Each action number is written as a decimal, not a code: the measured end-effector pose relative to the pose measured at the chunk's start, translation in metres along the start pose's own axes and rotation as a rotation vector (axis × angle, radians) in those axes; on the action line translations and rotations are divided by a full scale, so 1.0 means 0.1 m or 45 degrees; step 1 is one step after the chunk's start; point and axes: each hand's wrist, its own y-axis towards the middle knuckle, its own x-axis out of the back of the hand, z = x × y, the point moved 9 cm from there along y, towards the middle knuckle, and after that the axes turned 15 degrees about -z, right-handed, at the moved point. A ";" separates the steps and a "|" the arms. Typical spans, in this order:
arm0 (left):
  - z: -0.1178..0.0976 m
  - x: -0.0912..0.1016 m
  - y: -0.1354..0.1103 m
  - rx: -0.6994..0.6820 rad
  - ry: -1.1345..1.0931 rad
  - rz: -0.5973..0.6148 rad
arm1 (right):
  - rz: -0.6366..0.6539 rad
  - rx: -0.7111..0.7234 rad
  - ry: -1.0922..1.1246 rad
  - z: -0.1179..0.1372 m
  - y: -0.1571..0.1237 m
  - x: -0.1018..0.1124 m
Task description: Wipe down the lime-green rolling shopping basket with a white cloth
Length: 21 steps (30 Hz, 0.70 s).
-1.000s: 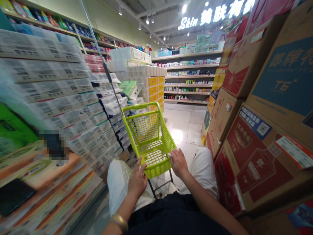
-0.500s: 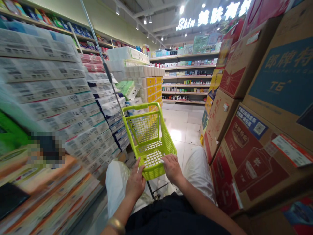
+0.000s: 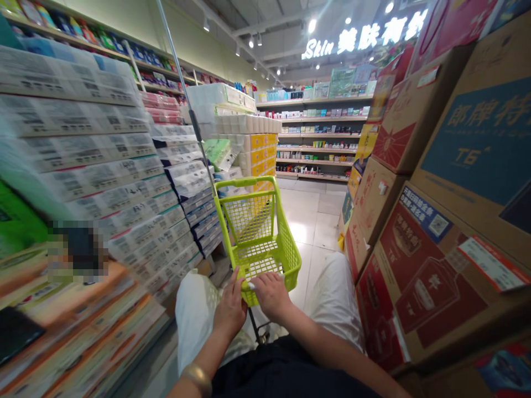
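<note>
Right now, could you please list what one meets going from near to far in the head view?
Gold bracelet, left hand alongside right hand, green cart's top bar, yellow-fronted packs, back shelves.

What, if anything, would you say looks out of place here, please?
The green pack beyond the cart looks askew: it lies slanted, while the yellow boxes to its right are squarely stacked. No spill shows.
</note>
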 end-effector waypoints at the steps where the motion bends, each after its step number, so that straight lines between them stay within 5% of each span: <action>1: 0.00 0.01 0.00 -0.018 -0.007 0.002 | -0.024 -0.024 -0.005 -0.11 -0.03 0.07; 7: -0.06 0.02 0.00 -0.027 -0.031 -0.008 | -0.205 -0.285 -0.033 -0.65 -0.14 0.44; 16: -0.05 0.01 -0.02 0.005 -0.024 -0.014 | -0.019 -0.068 -0.004 0.00 -0.01 0.06; 21: -0.04 0.02 0.00 -0.016 -0.030 -0.008 | -0.066 -0.122 -0.034 -0.37 -0.06 0.24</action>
